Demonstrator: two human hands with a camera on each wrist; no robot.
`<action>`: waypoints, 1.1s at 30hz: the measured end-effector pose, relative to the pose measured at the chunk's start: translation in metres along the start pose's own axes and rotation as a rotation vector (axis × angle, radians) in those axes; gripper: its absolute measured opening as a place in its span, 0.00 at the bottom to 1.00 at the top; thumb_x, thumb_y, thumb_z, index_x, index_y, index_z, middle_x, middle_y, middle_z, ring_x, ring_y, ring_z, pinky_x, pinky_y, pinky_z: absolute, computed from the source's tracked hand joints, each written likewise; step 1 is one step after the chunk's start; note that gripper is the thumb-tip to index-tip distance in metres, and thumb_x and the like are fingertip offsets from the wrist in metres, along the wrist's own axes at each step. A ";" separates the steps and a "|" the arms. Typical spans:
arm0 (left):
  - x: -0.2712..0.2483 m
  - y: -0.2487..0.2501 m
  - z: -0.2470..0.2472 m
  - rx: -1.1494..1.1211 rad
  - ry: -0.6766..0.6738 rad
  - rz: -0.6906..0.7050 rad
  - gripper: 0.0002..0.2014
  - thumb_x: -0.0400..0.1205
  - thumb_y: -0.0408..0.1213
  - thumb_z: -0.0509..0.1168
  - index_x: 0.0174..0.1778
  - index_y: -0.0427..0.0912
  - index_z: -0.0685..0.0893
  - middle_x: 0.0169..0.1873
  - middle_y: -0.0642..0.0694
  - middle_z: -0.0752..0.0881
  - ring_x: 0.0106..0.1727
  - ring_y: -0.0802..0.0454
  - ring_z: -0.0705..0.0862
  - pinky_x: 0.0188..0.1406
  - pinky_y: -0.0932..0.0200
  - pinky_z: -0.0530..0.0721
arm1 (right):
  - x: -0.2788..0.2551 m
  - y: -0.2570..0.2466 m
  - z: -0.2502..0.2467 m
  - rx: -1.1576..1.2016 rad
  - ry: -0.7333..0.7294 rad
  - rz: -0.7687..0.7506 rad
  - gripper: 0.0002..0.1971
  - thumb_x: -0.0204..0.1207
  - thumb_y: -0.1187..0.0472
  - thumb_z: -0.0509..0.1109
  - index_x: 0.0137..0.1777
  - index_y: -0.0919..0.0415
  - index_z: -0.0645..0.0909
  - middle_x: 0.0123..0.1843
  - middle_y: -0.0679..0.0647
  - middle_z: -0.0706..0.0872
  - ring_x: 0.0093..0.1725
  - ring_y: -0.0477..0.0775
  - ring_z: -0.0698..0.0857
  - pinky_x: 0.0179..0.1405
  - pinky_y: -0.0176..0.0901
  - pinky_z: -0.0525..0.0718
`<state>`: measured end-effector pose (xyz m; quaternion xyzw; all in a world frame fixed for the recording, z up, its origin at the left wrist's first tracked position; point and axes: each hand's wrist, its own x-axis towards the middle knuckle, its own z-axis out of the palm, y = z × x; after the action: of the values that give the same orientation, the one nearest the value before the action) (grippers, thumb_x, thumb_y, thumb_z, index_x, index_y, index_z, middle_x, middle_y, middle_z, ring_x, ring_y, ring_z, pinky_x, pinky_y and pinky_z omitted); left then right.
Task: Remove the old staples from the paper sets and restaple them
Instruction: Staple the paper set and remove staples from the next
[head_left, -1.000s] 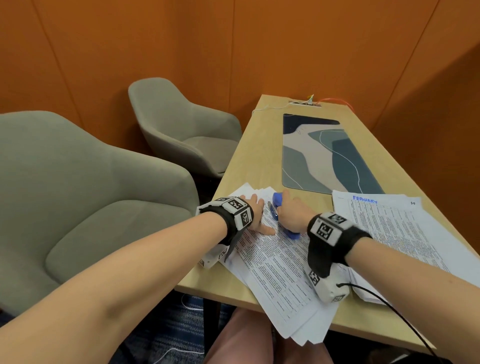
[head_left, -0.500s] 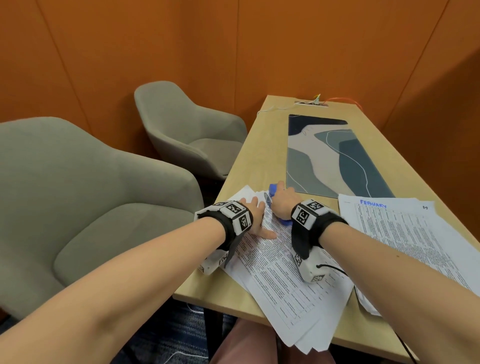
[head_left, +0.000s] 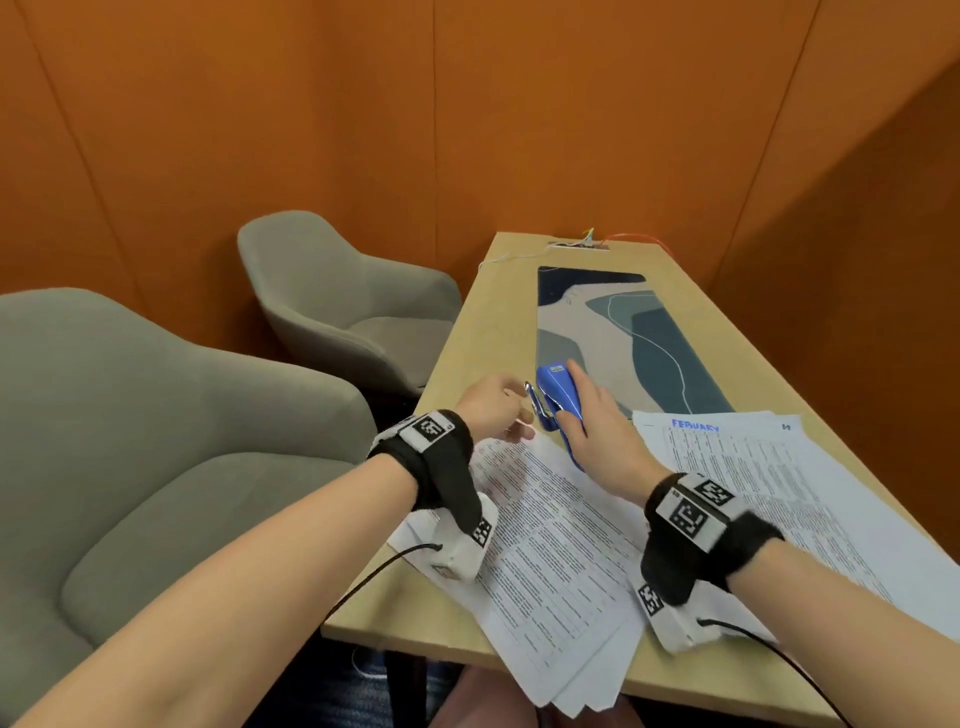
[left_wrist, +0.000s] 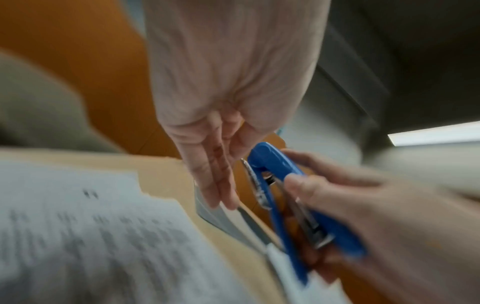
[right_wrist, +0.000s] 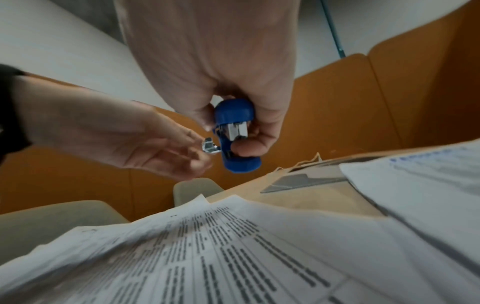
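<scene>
A fanned set of printed paper sheets (head_left: 550, 545) lies on the wooden table (head_left: 483, 322) near its front edge. My right hand (head_left: 589, 415) grips a blue stapler (head_left: 558, 397) and holds it lifted just past the set's far corner, metal parts facing left. In the right wrist view the thumb and fingers curl round the stapler (right_wrist: 235, 111). My left hand (head_left: 498, 410) hovers beside it with relaxed fingers, holding nothing. Its fingertips (right_wrist: 192, 144) sit right at the stapler's small metal tab (right_wrist: 209, 146); whether they touch it is unclear. The left wrist view is blurred.
A second paper stack (head_left: 779, 493) headed "FEBRUARY" lies to the right. A patterned desk mat (head_left: 623, 332) covers the table's middle, with cables (head_left: 587, 241) at the far end. Two grey armchairs (head_left: 156, 441) (head_left: 337, 296) stand left of the table; orange walls enclose it.
My right hand has lifted the stapler off the paper corner. My left hand has left the sheets and risen toward the stapler's metal end.
</scene>
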<state>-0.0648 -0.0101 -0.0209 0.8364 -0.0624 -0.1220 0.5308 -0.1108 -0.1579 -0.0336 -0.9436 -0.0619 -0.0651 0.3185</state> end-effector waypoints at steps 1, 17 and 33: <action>-0.003 0.006 0.001 -0.161 -0.037 -0.026 0.13 0.85 0.26 0.54 0.65 0.34 0.75 0.42 0.39 0.84 0.34 0.49 0.86 0.36 0.61 0.87 | -0.004 -0.003 -0.001 -0.007 0.018 -0.012 0.30 0.86 0.59 0.54 0.85 0.50 0.45 0.73 0.59 0.68 0.61 0.59 0.77 0.54 0.43 0.70; -0.012 0.041 -0.018 -0.249 0.040 -0.030 0.07 0.78 0.24 0.70 0.51 0.28 0.85 0.38 0.40 0.88 0.38 0.49 0.87 0.42 0.61 0.88 | -0.019 -0.013 -0.015 -0.185 0.110 -0.070 0.30 0.87 0.55 0.53 0.84 0.50 0.44 0.64 0.59 0.70 0.52 0.63 0.82 0.52 0.55 0.81; -0.044 0.012 -0.032 0.322 0.477 0.324 0.05 0.80 0.34 0.69 0.39 0.48 0.85 0.42 0.47 0.88 0.47 0.50 0.85 0.54 0.51 0.84 | -0.004 0.018 -0.015 -0.411 -0.228 0.259 0.15 0.85 0.62 0.54 0.67 0.70 0.71 0.67 0.66 0.77 0.64 0.66 0.79 0.65 0.54 0.77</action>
<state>-0.0985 0.0233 0.0088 0.8937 -0.0871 0.1749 0.4039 -0.1135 -0.1819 -0.0332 -0.9898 0.0384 0.0716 0.1169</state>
